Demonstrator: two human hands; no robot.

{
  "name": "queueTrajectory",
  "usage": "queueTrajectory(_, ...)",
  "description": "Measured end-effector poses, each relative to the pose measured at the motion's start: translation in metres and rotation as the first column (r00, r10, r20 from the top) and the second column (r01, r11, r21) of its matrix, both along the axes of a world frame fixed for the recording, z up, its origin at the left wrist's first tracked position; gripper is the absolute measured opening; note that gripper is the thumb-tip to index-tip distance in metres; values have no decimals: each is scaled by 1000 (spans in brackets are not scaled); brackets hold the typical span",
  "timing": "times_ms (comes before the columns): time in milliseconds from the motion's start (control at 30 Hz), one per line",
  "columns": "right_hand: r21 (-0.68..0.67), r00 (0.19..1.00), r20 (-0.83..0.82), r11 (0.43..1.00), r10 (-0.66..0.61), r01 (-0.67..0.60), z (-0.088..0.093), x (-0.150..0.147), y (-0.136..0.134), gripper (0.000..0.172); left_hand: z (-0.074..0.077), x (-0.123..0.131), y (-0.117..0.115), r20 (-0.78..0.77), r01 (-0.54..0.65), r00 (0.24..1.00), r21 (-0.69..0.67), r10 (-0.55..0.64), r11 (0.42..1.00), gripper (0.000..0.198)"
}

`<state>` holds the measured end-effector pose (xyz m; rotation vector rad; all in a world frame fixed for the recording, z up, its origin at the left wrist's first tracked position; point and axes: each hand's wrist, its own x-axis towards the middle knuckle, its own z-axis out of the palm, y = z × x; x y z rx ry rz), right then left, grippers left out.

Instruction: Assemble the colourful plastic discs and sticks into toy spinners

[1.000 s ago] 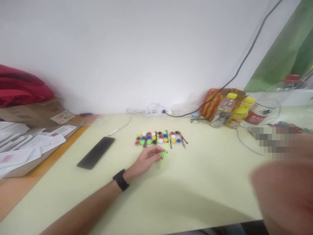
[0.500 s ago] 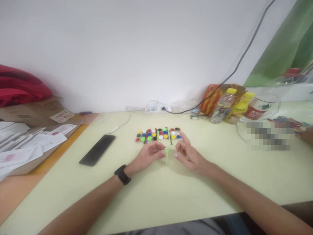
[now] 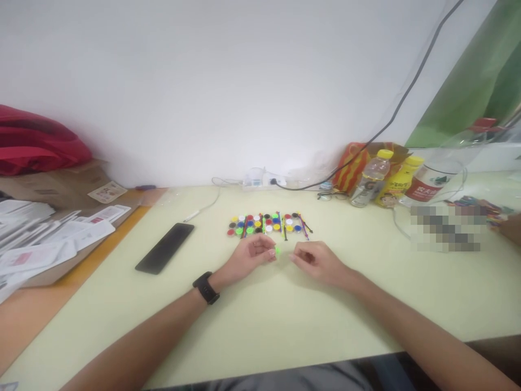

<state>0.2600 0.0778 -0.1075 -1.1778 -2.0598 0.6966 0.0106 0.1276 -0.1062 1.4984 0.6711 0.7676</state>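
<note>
- Reference: clock face centred on the green piece (image 3: 278, 251), with 12 o'clock toward the wall (image 3: 171, 98).
- Green piece: small and bright, at the tips of the left thumb and forefinger, over the near side of the discs; its outline is blurred.
- Left hand (image 3: 253, 255): at 9 o'clock, thumb and forefinger pinched on the green piece, the other fingers curled; a black watch (image 3: 206, 288) encircles the wrist at 8 o'clock.
- Right hand (image 3: 317, 260): at 3 o'clock, just beside the green piece, fingers curled and thumb near the forefinger; whether the tips clamp anything cannot be told.
- Coloured discs (image 3: 268, 229): set in short rows on the pale table (image 3: 260, 331), spanning 10 to 2 o'clock, with slender sticks (image 3: 285, 231) lying among them and at their right end.
- Dark phone (image 3: 165, 248): flat on the table at 9 o'clock, well apart from the left hand.
- Clear bottle (image 3: 369, 183) and yellow bottle (image 3: 399, 182): side by side at 2 o'clock, before a striped bag (image 3: 350, 165).
- White packets (image 3: 61, 239): at 9 o'clock, beyond the phone.
</note>
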Motion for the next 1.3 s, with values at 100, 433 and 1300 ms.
queueTrajectory(100, 99, 992, 129, 995, -18, 5, 2, 2, -1, 29, 1, -1, 3, -2, -13, 1000, -7, 13, 1000, 35)
queueTrajectory(433, 111, 978, 208, 994, -20, -4, 3, 4, 1, 25, -1, -4, 10, 13, -21, 1000, -183, 23, 983, 36)
queueTrajectory(1300, -47, 938, 343, 998, 43, -29, 12, 3, -2, 19, 7, -3, 12, 118, -17, 990, -427, 74, 904, 26)
